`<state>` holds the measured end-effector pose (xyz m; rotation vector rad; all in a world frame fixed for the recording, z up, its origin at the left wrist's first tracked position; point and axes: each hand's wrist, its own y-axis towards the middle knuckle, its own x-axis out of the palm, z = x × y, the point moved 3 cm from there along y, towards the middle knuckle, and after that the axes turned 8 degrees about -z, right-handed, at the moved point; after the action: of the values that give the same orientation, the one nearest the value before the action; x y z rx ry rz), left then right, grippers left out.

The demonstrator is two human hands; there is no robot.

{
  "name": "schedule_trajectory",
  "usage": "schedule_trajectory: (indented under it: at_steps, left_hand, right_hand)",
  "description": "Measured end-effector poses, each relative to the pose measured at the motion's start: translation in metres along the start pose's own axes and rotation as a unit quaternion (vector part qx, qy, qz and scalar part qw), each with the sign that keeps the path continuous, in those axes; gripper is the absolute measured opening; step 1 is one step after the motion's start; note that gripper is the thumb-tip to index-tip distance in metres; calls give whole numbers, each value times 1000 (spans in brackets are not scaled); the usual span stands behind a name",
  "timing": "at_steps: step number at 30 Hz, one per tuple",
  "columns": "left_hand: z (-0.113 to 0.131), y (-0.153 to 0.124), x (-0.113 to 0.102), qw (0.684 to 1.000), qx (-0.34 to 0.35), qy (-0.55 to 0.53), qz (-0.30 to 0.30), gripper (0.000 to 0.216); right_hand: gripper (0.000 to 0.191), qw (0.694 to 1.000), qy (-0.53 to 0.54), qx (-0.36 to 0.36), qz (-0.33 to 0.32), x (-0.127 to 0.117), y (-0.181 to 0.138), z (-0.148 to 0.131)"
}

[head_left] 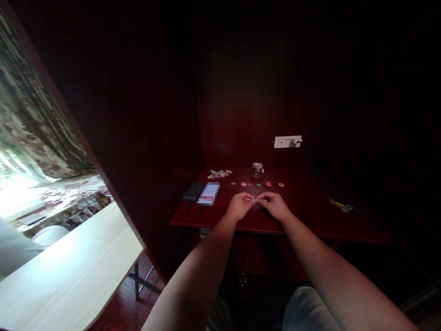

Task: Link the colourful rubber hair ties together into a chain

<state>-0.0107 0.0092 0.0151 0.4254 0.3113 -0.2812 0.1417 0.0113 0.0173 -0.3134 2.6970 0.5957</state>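
Observation:
My left hand (239, 205) and my right hand (274, 205) meet over the dark red table (303, 216). Both pinch a small green ring-shaped band (255, 200) between their fingertips. Just beyond them a row of several small coloured bands (257, 184) lies on the table. A heap of more coloured bands (219, 174) sits at the back left. A small glass jar (257, 169) stands behind the row.
A dark flat device (193, 191) with a cable and a blurred card (209, 193) lie at the table's left. A white wall socket (288, 141) is on the back panel. A yellow-handled object (339, 204) lies far right. A pale wooden table (69, 271) stands to the left.

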Motion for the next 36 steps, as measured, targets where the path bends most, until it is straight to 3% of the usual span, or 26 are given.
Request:
schedule_trajectory:
  at_steps: [19, 36]
  left_hand:
    - [-5, 1, 0, 1000, 8, 9, -1, 21]
    - [-3, 1, 0, 1000, 14, 20, -9, 20]
  right_hand:
    - [32, 1000, -14, 8, 8, -1, -2, 0]
    - [22, 1000, 26, -17, -6, 2, -1, -4]
